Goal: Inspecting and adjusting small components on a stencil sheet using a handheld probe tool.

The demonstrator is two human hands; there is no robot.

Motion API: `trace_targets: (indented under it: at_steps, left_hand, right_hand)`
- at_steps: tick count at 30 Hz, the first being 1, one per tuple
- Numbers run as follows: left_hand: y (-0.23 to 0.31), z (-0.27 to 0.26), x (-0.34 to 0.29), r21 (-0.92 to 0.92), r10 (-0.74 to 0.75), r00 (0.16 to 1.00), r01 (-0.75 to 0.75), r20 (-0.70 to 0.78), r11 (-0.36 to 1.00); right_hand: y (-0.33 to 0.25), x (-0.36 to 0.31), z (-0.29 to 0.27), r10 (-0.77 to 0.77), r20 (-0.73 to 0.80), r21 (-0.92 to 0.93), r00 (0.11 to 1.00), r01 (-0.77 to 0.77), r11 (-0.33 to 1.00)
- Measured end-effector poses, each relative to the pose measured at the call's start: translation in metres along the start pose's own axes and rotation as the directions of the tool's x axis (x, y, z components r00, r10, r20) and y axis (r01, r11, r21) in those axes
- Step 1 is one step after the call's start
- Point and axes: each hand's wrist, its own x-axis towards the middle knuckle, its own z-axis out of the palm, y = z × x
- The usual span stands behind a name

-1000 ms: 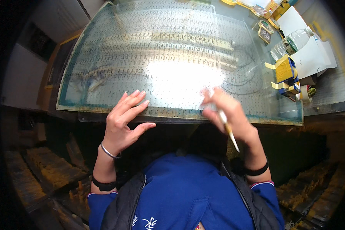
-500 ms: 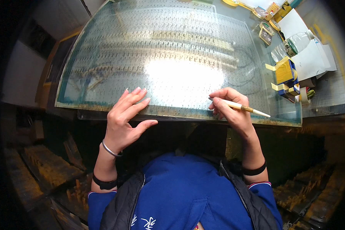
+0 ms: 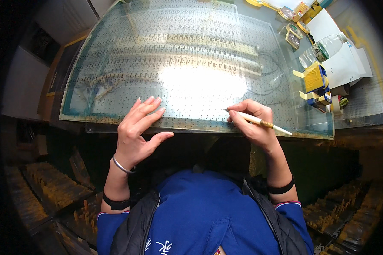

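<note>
A lit, translucent sheet with rows of small dark marks covers the glass-topped table before me. My left hand lies near its front edge, fingers stretched and the thumb apart, holding nothing. In my right hand is a slim white pen-like brush with a brownish band, pinched between thumb and fingers. Its dark, thin tip points left, close over the marked sheet; I cannot tell whether it touches. The white tail end slants toward the lower right.
Along the right stand a yellow-and-blue tape dispenser, a clear plastic bottle, white paper sheets and a small container of dark bits. Racks with yellowish upright pieces are low at the left. The table's front edge runs below my hands.
My right hand has moved a little to the left along the sheet with the brush in it. My left hand has barely shifted.
</note>
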Motion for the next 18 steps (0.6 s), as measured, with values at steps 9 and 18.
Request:
trace_targets:
  at_steps: [9, 18]
  left_hand:
    - [-0.0011, 0.0004, -0.0003, -0.008, 0.004, 1.0, -0.004, -0.005, 1.0]
    - [-0.0008, 0.0003, -0.0013, -0.004, 0.001, 1.0, -0.001, -0.009, 1.0]
  right_hand:
    - [0.0015, -0.0009, -0.0006, 0.011, 0.045, 0.045, 0.999, -0.013, 0.999]
    - [0.0035, -0.0015, -0.0061, 0.006, 0.136, 0.001, 0.991, -0.006, 1.0]
